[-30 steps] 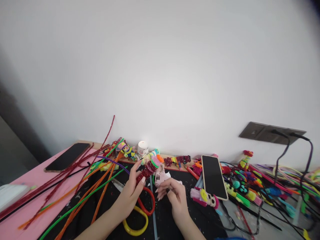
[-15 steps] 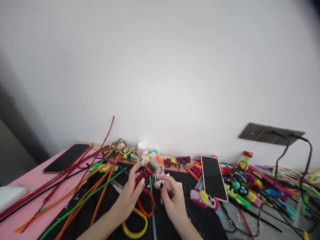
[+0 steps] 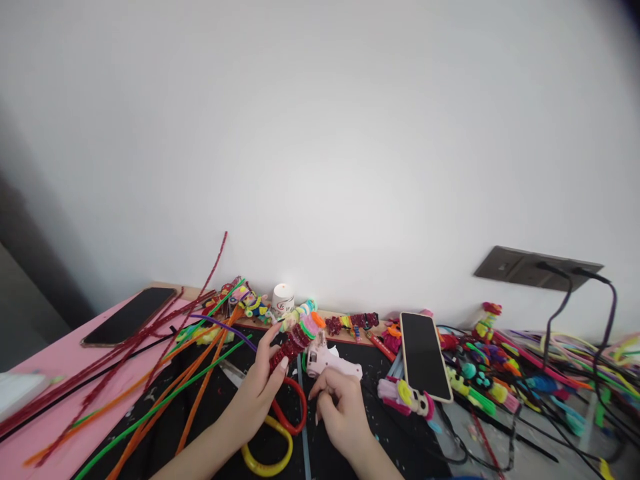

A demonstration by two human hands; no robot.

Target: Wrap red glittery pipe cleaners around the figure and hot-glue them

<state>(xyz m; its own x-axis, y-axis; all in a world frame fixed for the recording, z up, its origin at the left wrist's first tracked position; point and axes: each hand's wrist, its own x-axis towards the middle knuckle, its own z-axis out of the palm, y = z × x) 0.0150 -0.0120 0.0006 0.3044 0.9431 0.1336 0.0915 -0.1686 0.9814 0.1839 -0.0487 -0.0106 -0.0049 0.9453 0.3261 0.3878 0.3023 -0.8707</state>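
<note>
My left hand (image 3: 254,399) grips a rolled pipe-cleaner piece (image 3: 294,343), dark red sparkly at the bottom with pink, green and orange bands towards its upper end. To the right, my right hand (image 3: 345,417) is closed, its fingers curled in towards the thumb; whatever they hold, if anything, is hidden. Just beyond those knuckles lies a pale pink glue gun (image 3: 341,364). A pair of scissors (image 3: 301,415) with a red and a yellow handle loop rests on the black mat (image 3: 370,440), partly under my left hand and wrist.
Long loose pipe cleaners (image 3: 165,400) spread across the left side, over a pink sheet (image 3: 65,373) and near a dark phone (image 3: 129,316). A second phone (image 3: 426,355) leans at right beside a pipe-cleaner doll (image 3: 406,398). A paper cup (image 3: 283,299) stands by the wall; cables run from a socket (image 3: 515,267).
My right hand has moved slightly down, its fingers curling more, and more of the glue gun shows. My left hand keeps the pipe-cleaner piece in nearly the same place.
</note>
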